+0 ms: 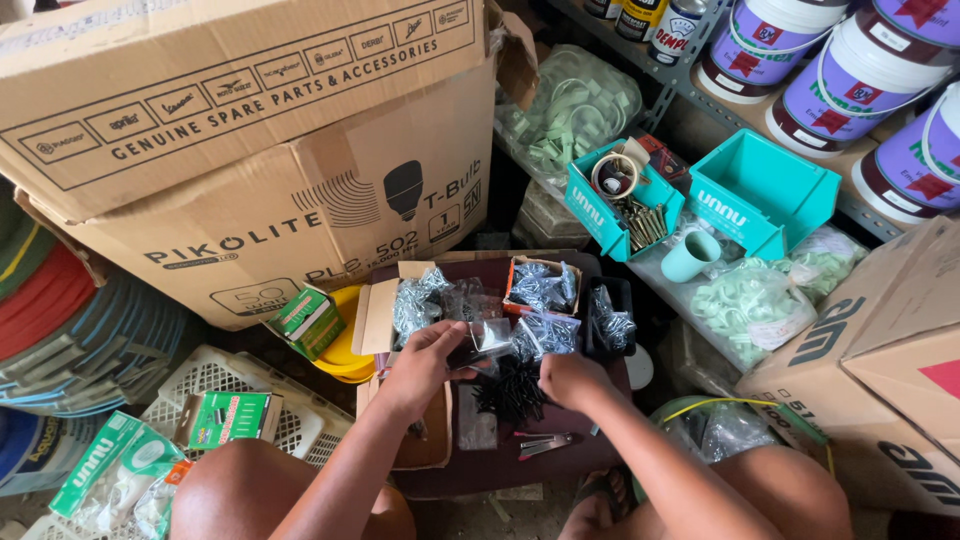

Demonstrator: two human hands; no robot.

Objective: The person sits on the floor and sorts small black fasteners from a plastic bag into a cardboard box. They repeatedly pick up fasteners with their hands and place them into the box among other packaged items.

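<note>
My left hand [420, 365] holds a small clear plastic bag [487, 337] above a pile of black screws [512, 390] on a dark tray [560, 462]. Beside the pile, my right hand [572, 378] has its fingers curled at the screws; whether it grips any is hidden. Several filled clear bags of screws [540, 287] lie in small open cartons just beyond my hands. A stapler-like metal tool [545, 443] rests on the tray near my right forearm.
Large cardboard boxes [250, 130] stand at the back left. Two teal bins [760, 195] sit to the right, with paint buckets [850, 80] on a shelf behind them. Bags of pale green clips [755, 305], a white crate [230, 385] and coiled hoses [60, 320] surround me.
</note>
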